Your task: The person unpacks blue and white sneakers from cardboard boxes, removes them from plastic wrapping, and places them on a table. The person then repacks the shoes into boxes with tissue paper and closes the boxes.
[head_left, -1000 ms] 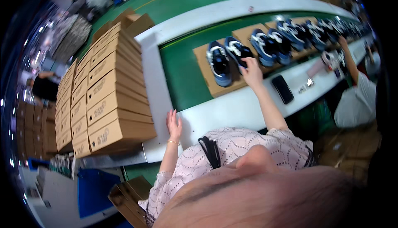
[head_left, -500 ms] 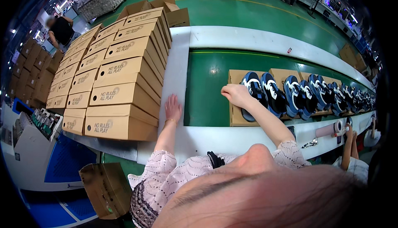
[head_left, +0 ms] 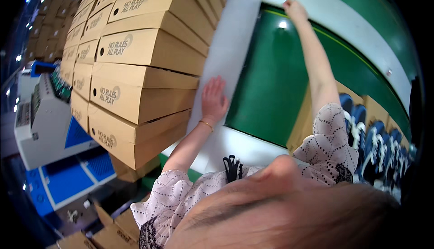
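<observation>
My left hand (head_left: 214,99) lies flat with its fingers spread on the grey-white ledge (head_left: 235,32), beside a tall stack of brown shoeboxes (head_left: 169,96). Stretched far out over the green conveyor belt (head_left: 266,77), my right hand (head_left: 296,10) has its fingers curled together close to the far white rail (head_left: 334,9). Whether anything sits inside those fingers is hidden. Blue-and-black sneakers (head_left: 371,145) with white laces stand in a row on brown cardboard (head_left: 300,120) at the right, partly behind my right sleeve.
At the left stands a grey-and-blue machine (head_left: 68,167). Open cardboard boxes (head_left: 120,228) are low at the lower left, and more brown cartons (head_left: 52,27) are piled in the back left. The near white rail (head_left: 253,142) runs along my body.
My right hand has moved from beside the first sneakers to the belt's far side. The view has turned left and closer to the shoeboxes. My left hand remains on the ledge.
</observation>
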A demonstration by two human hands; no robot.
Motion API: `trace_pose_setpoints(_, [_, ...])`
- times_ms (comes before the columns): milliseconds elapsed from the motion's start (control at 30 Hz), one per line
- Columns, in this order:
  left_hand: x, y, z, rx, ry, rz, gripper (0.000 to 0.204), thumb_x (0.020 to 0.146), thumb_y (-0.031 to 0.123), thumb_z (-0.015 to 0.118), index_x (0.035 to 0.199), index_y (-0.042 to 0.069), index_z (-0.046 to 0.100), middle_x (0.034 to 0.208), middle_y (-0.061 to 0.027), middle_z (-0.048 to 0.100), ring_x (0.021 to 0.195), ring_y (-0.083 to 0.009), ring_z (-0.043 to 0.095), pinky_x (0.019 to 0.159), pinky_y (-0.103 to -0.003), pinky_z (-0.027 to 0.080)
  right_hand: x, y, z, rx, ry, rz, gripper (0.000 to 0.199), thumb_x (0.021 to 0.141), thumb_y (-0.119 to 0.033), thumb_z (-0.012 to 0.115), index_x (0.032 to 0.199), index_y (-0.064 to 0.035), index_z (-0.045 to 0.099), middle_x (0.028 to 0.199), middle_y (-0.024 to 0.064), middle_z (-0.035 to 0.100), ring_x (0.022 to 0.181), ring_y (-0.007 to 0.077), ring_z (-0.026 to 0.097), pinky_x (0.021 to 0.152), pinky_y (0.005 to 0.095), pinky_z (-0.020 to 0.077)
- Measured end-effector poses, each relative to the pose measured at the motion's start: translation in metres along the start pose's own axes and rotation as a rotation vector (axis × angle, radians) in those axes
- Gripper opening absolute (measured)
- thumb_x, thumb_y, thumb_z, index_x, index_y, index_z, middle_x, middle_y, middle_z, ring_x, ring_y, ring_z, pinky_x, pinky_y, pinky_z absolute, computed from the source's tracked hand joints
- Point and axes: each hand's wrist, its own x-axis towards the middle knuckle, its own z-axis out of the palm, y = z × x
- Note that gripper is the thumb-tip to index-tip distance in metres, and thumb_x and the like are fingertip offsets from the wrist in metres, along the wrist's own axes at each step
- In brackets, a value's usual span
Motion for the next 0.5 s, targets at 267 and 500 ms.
trace_pose_setpoints(267, [0.021, 0.004, -0.002, -0.011, -0.107, -0.044, 0.054, 0.074, 0.012, 0.051, 0.127, 0.008, 0.045, 0.139, -0.0105, 0.037, 0.131, -0.0301, 0.030, 0.106, -0.046, 0.022, 0.094, 0.026, 0.084, -0.249, 0.277, -0.068, 0.040, 0.085, -0.042, 0.054, 0.103, -0.0059, 0.058, 0.102, 0.0185, 0.058, 0.093, 0.0374, 0.058, 0.077, 0.0476, 0.0483])
trace_pose_setpoints(500, [0.025, 0.016, -0.005, -0.022, -0.113, -0.048, 0.053, 0.075, 0.010, 0.050, 0.127, 0.008, 0.045, 0.140, -0.0101, 0.036, 0.132, -0.0296, 0.029, 0.107, -0.046, 0.021, 0.109, 0.016, 0.064, -0.521, 0.095, -0.197, 0.018, 0.085, -0.012, 0.051, 0.094, -0.0010, 0.060, 0.098, 0.0181, 0.061, 0.090, 0.0348, 0.062, 0.071, 0.0448, 0.0528])
